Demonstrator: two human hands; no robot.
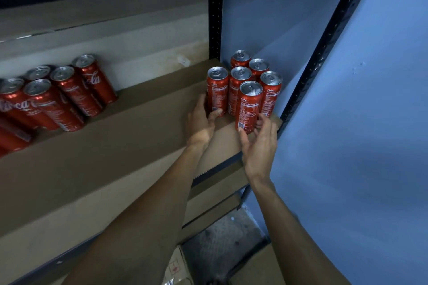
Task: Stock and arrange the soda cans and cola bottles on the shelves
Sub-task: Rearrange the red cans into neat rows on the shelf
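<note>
Several tall red cola cans stand upright in a tight cluster at the right end of a brown shelf (129,146). My left hand (202,120) grips the base of the leftmost can (217,89) of that cluster, thumb across its front. My right hand (258,143) holds the front can (249,105) near its bottom, fingers spread around it. A second group of red cans (58,97) stands at the left of the same shelf, apart from my hands. No cola bottles are in view.
A black perforated upright (215,18) stands behind the cluster and another upright (324,46) slants along the blue wall (359,134) on the right. Lower shelves and a cardboard box (178,268) lie below.
</note>
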